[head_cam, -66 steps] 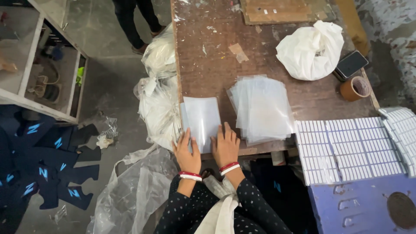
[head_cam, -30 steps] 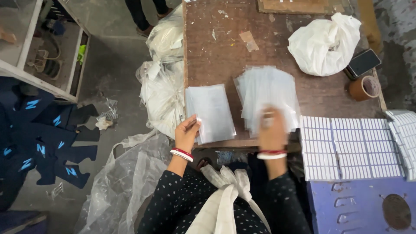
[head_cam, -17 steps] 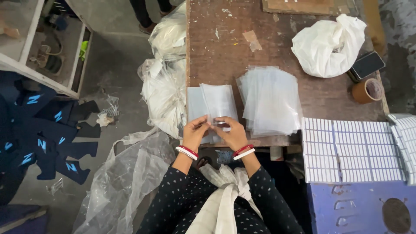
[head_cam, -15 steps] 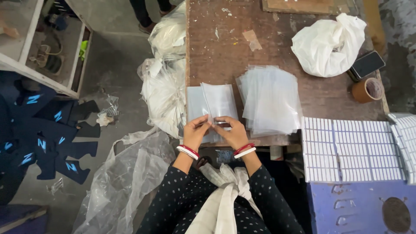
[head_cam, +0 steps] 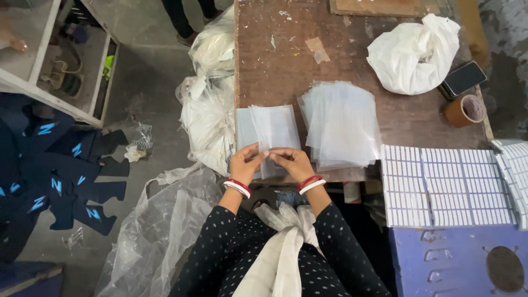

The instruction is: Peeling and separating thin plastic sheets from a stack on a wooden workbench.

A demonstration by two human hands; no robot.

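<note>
My left hand (head_cam: 245, 163) and my right hand (head_cam: 294, 163) meet at the near edge of a brown wooden table (head_cam: 286, 71). Together they pinch the lower edge of a clear plastic pouch (head_cam: 275, 129), which lies over a small stack of the same pouches (head_cam: 243, 125) at the table's left side. A larger, fanned pile of clear pouches (head_cam: 341, 124) sits just to the right of my right hand. Both wrists wear red and white bangles.
A white bag (head_cam: 412, 52), a dark phone (head_cam: 463, 78) and a roll of brown tape (head_cam: 465, 110) lie at the table's right. White gridded sheets (head_cam: 445, 184) rest on a blue box (head_cam: 456, 264). Plastic bags (head_cam: 209, 110) pile on the floor at left, near dark cut pieces (head_cam: 55, 181).
My right hand came off the large pile with one pouch and moved left to join my left hand over the small stack. Both hands now hold that pouch.
</note>
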